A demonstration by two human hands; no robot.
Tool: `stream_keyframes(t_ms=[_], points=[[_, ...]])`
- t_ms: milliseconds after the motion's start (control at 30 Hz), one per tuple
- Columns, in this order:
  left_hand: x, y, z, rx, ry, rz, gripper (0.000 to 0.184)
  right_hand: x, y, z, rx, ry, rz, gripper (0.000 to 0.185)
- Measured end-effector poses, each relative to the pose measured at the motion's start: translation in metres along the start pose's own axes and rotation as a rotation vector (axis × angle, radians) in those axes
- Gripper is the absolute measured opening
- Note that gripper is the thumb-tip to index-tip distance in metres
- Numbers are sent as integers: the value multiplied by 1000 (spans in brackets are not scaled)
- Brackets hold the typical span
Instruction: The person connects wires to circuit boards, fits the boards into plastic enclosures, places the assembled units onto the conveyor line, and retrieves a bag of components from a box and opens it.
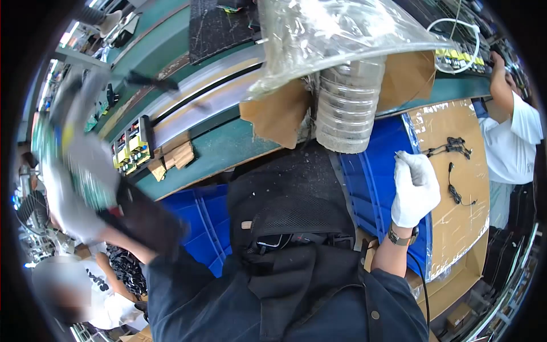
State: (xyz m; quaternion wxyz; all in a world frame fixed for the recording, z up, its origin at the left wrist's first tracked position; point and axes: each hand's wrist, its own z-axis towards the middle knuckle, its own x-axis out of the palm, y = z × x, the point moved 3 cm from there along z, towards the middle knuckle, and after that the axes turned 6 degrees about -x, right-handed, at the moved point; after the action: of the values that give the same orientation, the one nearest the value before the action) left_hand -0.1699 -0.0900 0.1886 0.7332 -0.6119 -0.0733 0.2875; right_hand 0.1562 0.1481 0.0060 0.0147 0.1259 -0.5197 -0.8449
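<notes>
Left hand (67, 200) blurred (how open, what held, I cannot tell), right hand (417, 188) pinched, hold unclear, blue bin (367, 171), black cables (456, 143) on cardboard (468, 216).

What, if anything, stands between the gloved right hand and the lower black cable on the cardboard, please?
Nothing visible does: only a strip of cardboard shows between the right hand and the lower black cable in this view.

The bottle (347, 108) and the cardboard (279, 117) beside it overhung the bench (222, 138), blocking a straight crossing in front of me. My right hand (417, 188) had room toward the bottle, over blue plastic (370, 176); on its outer side lay cables (453, 147). Leftward, a passable strip of bench ended at boards (134, 145).
</notes>
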Motion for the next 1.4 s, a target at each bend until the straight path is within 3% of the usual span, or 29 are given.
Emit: stream_keyframes(t_ms=[67,133,200,267,333,367,433,467,567,600,667,733,800,833,900,1033,1100,1167,1200,1267,1300,1400], points=[[-19,16,30,-8,-455,-75,52,-4,-4,-1,12,29,-32,12],[-34,30,63,56,-624,487,44,-4,-4,-1,13,42,-44,13],[-68,57,105,38,-505,1722,40,-4,-3,0,35,4,-16,12],[-130,123,147,-117,-390,985,33,-4,-2,0,41,-19,1,12],[-138,152,167,-540,-588,841,39,-5,-2,0,32,-22,-9,11],[-151,167,173,-536,-591,839,39,-5,-2,0,28,-23,-15,11],[-177,205,190,-335,-378,1589,46,-6,-3,1,20,-23,-21,11],[-185,220,202,-331,-382,1587,46,-7,-3,1,15,-22,-30,11],[-194,252,225,-598,-627,673,45,-8,-5,2,11,-24,-41,11],[-168,236,226,-597,-623,668,45,-8,-6,2,11,-22,-39,12],[-100,202,234,-668,-617,1084,44,-8,-8,2,8,-17,-40,12],[-41,193,237,-434,-215,904,55,-6,-10,1,4,13,-42,12],[22,190,224,-638,27,485,57,-6,-9,1,5,19,-50,12],[42,185,219,-634,35,481,57,-5,-8,1,-2,11,-37,11],[80,174,215,-300,305,920,52,-4,-5,1,-16,-9,-16,12],[90,198,228,-108,248,1001,45,-8,-7,1,-102,34,-46,10],[75,231,243,-161,297,1006,41,-12,-7,1,-114,30,-83,11],[43,295,260,-46,207,856,43,-15,-8,1,-134,68,-116,12],[55,277,245,-35,224,849,43,-19,-9,1,-127,53,-129,12],[70,225,196,-200,122,322,47,-27,-12,2,-151,35,-190,12],[63,239,207,-197,137,315,47,-31,-13,4,-163,29,-219,12],[12,303,256,324,212,1099,46,-53,-19,16,-38,-179,-186,15]])
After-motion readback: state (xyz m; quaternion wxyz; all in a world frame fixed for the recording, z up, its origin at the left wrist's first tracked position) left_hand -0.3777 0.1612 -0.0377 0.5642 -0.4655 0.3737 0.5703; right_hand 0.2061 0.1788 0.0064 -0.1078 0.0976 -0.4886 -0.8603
